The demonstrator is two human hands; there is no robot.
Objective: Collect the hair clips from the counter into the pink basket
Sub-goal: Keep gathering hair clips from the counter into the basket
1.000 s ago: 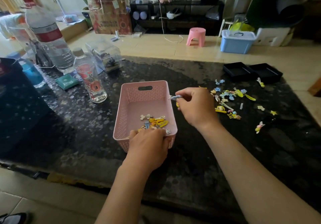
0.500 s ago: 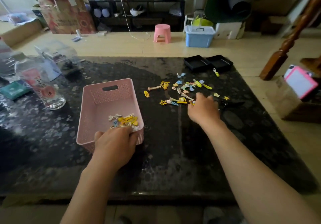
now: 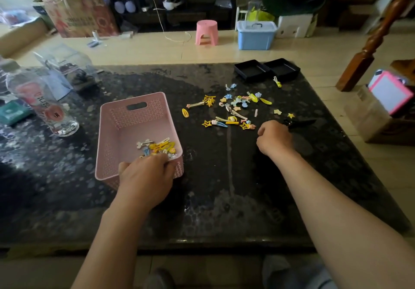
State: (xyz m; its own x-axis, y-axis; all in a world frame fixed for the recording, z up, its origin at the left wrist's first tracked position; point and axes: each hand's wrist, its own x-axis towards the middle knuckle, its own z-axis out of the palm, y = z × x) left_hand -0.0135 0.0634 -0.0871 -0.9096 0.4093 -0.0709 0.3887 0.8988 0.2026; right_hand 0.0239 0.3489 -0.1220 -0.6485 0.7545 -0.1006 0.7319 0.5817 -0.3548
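The pink basket [image 3: 125, 136] stands on the black counter [image 3: 224, 176], left of centre. Several hair clips in the basket [image 3: 159, 147] lie in its near right corner. My left hand [image 3: 146, 175] grips the basket's near rim. Several loose hair clips [image 3: 233, 109], mostly yellow and blue, are scattered to the right of the basket. My right hand [image 3: 274, 139] rests at the pile's near right edge, fingers curled shut as in a pinch. The clip inside them is hidden from me.
Two black trays [image 3: 267, 70] sit at the far edge behind the clips. A dark clip [image 3: 299, 123] lies just beyond my right hand. A clear water bottle [image 3: 45, 109] and a teal packet [image 3: 12, 113] stand left of the basket.
My right hand left the basket, reached over to the right side of the pile and closed there. My left hand stayed on the basket's rim. My view swung to the right.
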